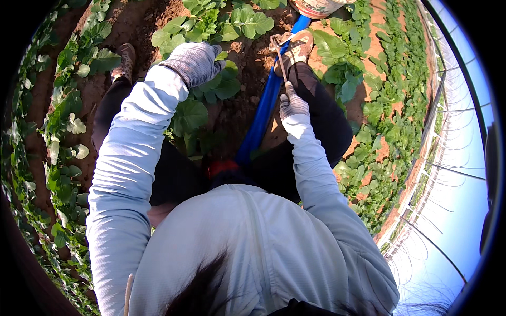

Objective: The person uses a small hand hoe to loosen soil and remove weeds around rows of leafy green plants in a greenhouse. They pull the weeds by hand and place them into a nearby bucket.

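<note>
My left hand (pixel 192 64), in a grey knit glove, is closed among the leaves of a green leafy plant (pixel 215 80). A leaf tip shows between its thumb and fingers; what lies inside the grip is hidden. My right hand (pixel 293 105), gloved too, is closed round the near end of a thin brown hand tool (pixel 279 57) with a bent far end. That end reaches over a blue strip (pixel 267 105) and beside my right shoe (pixel 301 46). More broad-leaved plants (pixel 232 22) stand ahead of my left hand.
A pale printed sack or bucket (pixel 318 7) stands at the far end of the blue strip. My left shoe (pixel 125 62) rests on brown soil between crop rows. Dense plant rows run along the left (pixel 66 142) and right (pixel 382 116). A hooped frame (pixel 432 152) rises at far right.
</note>
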A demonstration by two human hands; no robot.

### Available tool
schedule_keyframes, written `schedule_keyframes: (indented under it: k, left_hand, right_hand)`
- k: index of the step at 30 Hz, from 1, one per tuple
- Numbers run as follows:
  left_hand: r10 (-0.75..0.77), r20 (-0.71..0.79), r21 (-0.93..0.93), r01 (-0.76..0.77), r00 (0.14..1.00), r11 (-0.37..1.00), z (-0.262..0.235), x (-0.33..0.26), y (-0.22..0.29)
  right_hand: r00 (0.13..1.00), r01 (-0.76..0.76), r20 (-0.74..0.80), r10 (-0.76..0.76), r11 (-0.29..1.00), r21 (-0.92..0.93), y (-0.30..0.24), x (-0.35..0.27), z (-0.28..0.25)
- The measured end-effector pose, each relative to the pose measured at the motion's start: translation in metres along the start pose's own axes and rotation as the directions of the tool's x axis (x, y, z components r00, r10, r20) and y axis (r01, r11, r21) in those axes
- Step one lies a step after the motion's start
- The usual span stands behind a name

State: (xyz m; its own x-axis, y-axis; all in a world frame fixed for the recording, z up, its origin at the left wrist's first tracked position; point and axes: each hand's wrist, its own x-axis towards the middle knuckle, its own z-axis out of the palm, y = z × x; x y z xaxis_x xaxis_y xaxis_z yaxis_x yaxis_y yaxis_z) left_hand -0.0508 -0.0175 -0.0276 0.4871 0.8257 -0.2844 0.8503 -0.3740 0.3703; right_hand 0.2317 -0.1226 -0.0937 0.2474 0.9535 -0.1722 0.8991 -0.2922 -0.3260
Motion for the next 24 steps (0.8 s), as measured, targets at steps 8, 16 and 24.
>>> schedule_keyframes:
  k: [8, 16, 24]
  left_hand:
    - [-0.005, 0.008, 0.011, 0.005, 1.000, 1.000, 0.000, -0.001, 0.000]
    - [-0.025, 0.034, 0.042, 0.024, 0.999, 0.999, -0.005, -0.006, -0.006]
    - [0.001, 0.042, 0.026, -0.002, 0.999, 1.000, 0.003, -0.001, -0.002]
  right_hand:
    - [0.979, -0.053, 0.197, 0.054, 0.999, -0.007, 0.020, -0.015, 0.016]
    - [0.816, -0.138, 0.564, 0.127, 0.990, -0.022, 0.012, -0.032, 0.011]
    - [0.801, -0.058, 0.583, 0.132, 0.988, -0.145, 0.036, -0.018, 0.006]
